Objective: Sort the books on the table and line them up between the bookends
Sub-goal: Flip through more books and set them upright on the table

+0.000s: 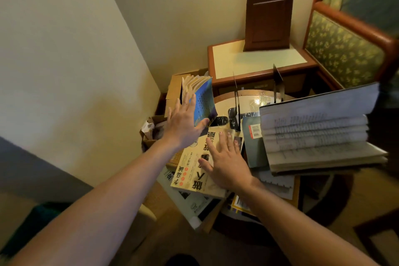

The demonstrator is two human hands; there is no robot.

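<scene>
Head view, from the left of the frame: a bare left forearm reaches up from the lower left corner. The left hand (185, 124) has straight fingers laid close together against the cover of a blue paperback book with fanned cream pages (201, 101), while its thumb sticks out sideways along the book's lower edge. That book stands tilted above the left rim of the round glossy worktop (248, 100), in front of a brown cardboard box (174, 88) by the cream wall.

Just right of it and lower, the right hand (226, 164) lies flat, fingers spread, on a cream-yellow book with large black characters (192, 174). This book rests on top of a heap. A white printed magazine (190, 203) juts out beneath it towards the bottom of the frame.

Behind the hands, centre frame, two thin dark metal bookends (236, 101) stand upright on the worktop, well apart from each other. The near one sits just behind the yellow book, and the space between them holds no book.

Right of the right hand lies a grey-green book with a red and white barcode label (252, 147). Overlapping its right edge, a thick open book with pale fanned pages (319, 134) fills the right-centre of the frame, blurred.

In the upper right are a wooden side table with a cream top (259, 60), a dark brown wooden lamp base (267, 19) standing on it, and a green patterned armchair with a reddish wooden frame (345, 49).
</scene>
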